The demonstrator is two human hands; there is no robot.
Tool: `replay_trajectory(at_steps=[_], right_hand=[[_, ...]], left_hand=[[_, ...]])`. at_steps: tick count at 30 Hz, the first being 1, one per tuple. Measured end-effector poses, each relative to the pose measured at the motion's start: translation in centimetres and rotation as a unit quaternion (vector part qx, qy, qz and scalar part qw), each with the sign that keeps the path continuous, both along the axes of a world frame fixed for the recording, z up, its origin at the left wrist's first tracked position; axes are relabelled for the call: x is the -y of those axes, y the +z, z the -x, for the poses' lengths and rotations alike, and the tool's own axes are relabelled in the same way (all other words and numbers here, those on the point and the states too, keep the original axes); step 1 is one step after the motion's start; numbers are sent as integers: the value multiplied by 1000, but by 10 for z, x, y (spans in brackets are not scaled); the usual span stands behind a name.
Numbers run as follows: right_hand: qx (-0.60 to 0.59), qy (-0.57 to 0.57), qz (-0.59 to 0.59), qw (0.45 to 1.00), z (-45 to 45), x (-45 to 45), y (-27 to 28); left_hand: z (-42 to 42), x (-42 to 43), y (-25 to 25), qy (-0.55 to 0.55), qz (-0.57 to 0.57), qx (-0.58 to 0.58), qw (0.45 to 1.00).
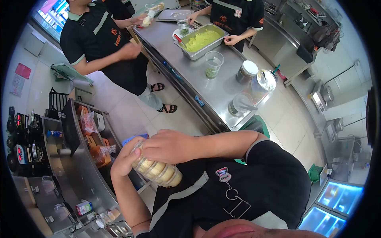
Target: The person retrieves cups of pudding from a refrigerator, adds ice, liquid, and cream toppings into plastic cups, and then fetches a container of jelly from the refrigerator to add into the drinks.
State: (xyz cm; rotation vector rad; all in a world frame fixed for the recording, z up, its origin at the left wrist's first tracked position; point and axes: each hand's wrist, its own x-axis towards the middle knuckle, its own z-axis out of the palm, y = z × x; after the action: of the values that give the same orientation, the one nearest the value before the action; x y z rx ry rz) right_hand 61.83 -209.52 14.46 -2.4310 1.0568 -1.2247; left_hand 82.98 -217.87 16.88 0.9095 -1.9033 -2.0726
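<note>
The left hand (124,159) and right hand (170,146) both grip a tilted stack of round, clear plastic cups with pale-yellow contents (162,171), before the black short-sleeved shirt (274,178). Uneven squeezing or more tilt could make cups slide apart and fall onto the pale tiled floor (135,107).

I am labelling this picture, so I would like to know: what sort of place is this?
Probably a drinks or dessert shop's kitchen: a steel worktable, a metal pan of green paste, and a stack of clear plastic containers in the wearer's left hand.
</note>
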Motion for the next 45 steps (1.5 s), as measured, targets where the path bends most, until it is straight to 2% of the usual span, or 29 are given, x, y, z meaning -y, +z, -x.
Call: replay_trajectory(at_steps=[5,10,12,16,18,21,27,29,31,35,38,41,43,44,45], right_hand=[[-67,-2,33,997,6,-2,10],[-121,4,34,992,6,5,6],[-112,56,80,989,9,10,10],[-108,61,74,989,16,4,20],[-65,88,55,992,20,2,24],[-52,51,59,996,29,3,16],[11,93,85,992,32,5,18],[7,108,70,992,32,4,24],[7,112,-32,993,27,-2,26],[32,139,-98,985,22,-10,38],[-37,131,-52,989,19,-6,33],[-88,142,-23,986,28,1,42],[52,221,-152,962,52,5,67],[125,228,-174,950,64,6,62],[165,227,-134,951,71,10,57]], left_hand=[[2,-3,3,-34,55,11,998],[3,-5,-6,-33,38,1,999],[8,-7,3,-35,34,-4,999],[12,-9,13,-56,69,1,996],[13,-10,16,-62,80,6,995],[15,-13,22,-70,71,16,995],[16,-11,17,-95,54,7,994],[15,-12,19,-81,63,-10,995],[9,-14,16,-74,89,-7,993],[1,-16,17,-72,127,11,989],[-7,-14,1,-55,81,5,995],[-8,-13,-2,-64,116,-1,991],[-7,-13,-7,-56,153,-15,987],[-14,-15,-9,-37,191,-20,981],[-18,-18,-9,-31,245,1,969]])
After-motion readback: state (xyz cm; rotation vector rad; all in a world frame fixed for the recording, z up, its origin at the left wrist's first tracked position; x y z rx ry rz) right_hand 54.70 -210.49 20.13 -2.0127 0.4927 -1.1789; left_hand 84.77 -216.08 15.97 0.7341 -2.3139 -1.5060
